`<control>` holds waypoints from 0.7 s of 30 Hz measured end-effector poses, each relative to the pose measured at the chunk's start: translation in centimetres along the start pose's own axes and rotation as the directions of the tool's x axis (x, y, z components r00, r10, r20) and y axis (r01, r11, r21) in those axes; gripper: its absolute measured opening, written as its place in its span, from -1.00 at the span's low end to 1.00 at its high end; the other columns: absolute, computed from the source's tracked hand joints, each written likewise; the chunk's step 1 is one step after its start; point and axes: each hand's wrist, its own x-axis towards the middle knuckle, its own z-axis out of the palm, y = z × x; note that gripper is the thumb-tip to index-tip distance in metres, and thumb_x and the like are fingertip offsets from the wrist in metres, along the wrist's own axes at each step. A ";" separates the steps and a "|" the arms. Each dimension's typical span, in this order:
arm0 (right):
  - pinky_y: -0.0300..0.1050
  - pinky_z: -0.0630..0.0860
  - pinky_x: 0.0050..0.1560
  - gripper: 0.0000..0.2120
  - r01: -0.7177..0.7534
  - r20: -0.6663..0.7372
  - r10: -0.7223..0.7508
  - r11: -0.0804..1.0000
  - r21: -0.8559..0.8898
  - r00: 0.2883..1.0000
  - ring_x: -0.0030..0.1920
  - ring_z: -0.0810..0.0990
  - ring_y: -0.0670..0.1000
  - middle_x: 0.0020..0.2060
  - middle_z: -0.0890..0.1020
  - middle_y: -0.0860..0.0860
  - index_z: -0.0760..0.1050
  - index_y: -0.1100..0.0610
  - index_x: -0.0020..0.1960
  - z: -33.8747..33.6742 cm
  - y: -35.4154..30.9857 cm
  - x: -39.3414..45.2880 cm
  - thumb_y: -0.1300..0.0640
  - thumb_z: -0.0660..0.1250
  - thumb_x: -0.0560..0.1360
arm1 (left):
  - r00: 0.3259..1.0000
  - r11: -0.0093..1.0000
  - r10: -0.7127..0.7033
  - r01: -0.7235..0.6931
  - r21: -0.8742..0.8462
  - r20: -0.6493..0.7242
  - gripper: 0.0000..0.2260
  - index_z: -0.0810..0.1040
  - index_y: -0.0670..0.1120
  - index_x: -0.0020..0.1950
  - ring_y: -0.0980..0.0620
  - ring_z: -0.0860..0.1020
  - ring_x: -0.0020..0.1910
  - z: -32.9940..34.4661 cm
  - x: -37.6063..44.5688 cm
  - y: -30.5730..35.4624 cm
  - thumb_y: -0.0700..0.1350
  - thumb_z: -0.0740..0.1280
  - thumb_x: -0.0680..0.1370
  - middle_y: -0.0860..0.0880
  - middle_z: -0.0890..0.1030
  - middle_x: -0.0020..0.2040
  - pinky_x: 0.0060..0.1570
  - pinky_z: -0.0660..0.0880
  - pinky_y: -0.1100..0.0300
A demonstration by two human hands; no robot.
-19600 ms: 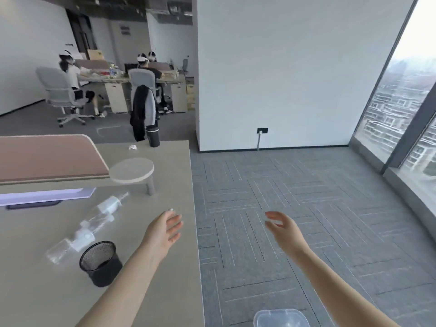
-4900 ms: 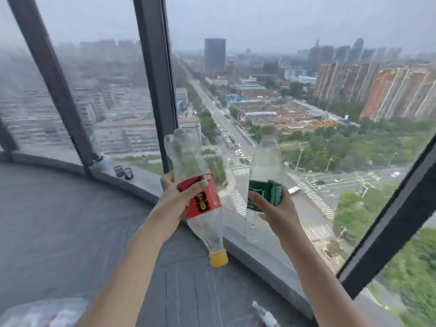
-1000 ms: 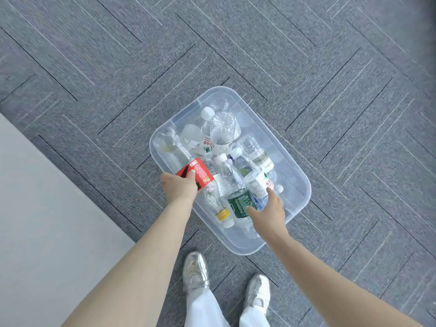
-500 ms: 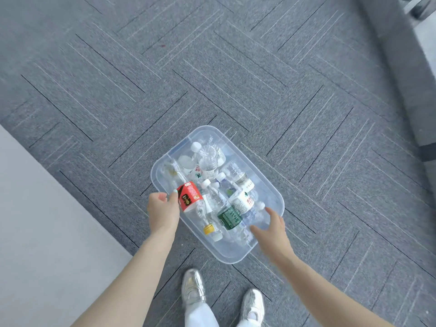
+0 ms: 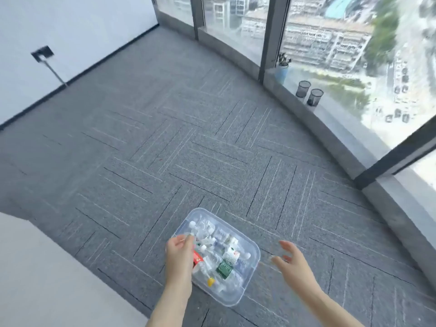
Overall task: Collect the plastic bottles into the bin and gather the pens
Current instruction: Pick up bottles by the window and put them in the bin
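Clear plastic bin (image 5: pixel 245 294) on the carpet holds the bottles (image 5: pixel 230 256), piled near its rim; I judge a careless reach could knock one out, and the pens look far off on the window ledge (image 5: pixel 330 128). My left hand (image 5: pixel 177 253) hovers over the bin's left edge, fingers loosely curled, holding nothing; right hand (image 5: pixel 291 261) hangs spread wide just right of it, empty

A clear bin (image 5: pixel 250 289) full of plastic bottles (image 5: pixel 230 254) sat on the grey carpet (image 5: pixel 188 149). The left hand (image 5: pixel 178 252) hovered over its left rim, fingers loosely bent, holding nothing. The right hand (image 5: pixel 291 263) hung open just right of it. Far right, two mesh cups (image 5: pixel 310 93) stood on the window ledge (image 5: pixel 335 128).
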 end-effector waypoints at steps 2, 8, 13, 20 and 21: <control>-0.13 0.40 0.15 -0.56 0.017 -0.041 -0.015 0.998 0.061 0.999 0.16 0.43 -0.08 0.33 0.42 -0.03 0.33 0.05 0.36 -2.3 -1.2 -2.4 0.15 0.31 0.51 | 0.998 0.999 0.043 -0.043 0.000 0.047 -0.81 0.40 -0.07 0.13 0.00 0.54 -0.04 0.5 -2.4 2.9 -0.08 0.28 0.55 -0.06 0.54 0.02 -0.16 0.43 0.12; -0.18 0.42 0.04 -0.71 0.082 -0.221 -0.031 0.971 0.225 0.975 0.12 0.51 -0.10 0.19 0.51 -0.12 0.42 -0.03 0.22 -9.1 -3.1 -9.9 0.15 0.30 0.52 | 0.950 0.984 0.166 -0.178 0.023 0.263 -0.77 0.40 -0.11 0.17 0.03 0.54 -0.02 2.4 -9.1 8.4 -0.09 0.29 0.55 -0.05 0.55 0.04 -0.08 0.43 0.13; -0.21 0.42 0.06 -0.75 0.142 -0.443 0.028 0.927 0.346 0.896 0.11 0.53 -0.14 0.16 0.52 -0.17 0.43 -0.09 0.17 -12.8 -1.5 -17.0 0.12 0.30 0.52 | 0.839 0.963 0.183 -0.257 0.078 0.512 -0.79 0.43 -0.14 0.18 -0.03 0.55 0.02 4.1 -13.8 9.7 -0.13 0.28 0.56 -0.10 0.56 0.09 -0.04 0.44 0.10; -0.18 0.40 0.11 -0.69 0.149 -0.643 0.233 0.864 0.481 0.730 0.19 0.49 -0.06 0.19 0.49 -0.12 0.42 0.00 0.27 -15.2 3.5 -28.7 0.08 0.29 0.53 | 0.631 0.893 0.116 -0.404 0.197 0.767 -0.92 0.48 -0.05 0.00 -0.06 0.56 0.03 6.9 -21.8 8.9 -0.09 0.30 0.54 -0.03 0.61 -0.07 0.22 0.43 -0.07; -0.17 0.40 0.13 -0.67 0.153 -0.666 0.264 0.854 0.498 0.697 0.21 0.48 -0.06 0.19 0.48 -0.12 0.41 0.00 0.28 -15.6 4.4 -30.3 0.08 0.29 0.53 | 0.595 0.882 0.103 -0.426 0.203 0.797 -0.95 0.48 -0.04 -0.03 -0.05 0.56 0.01 7.5 -23.1 8.5 -0.09 0.30 0.54 -0.03 0.61 -0.08 0.21 0.43 -0.07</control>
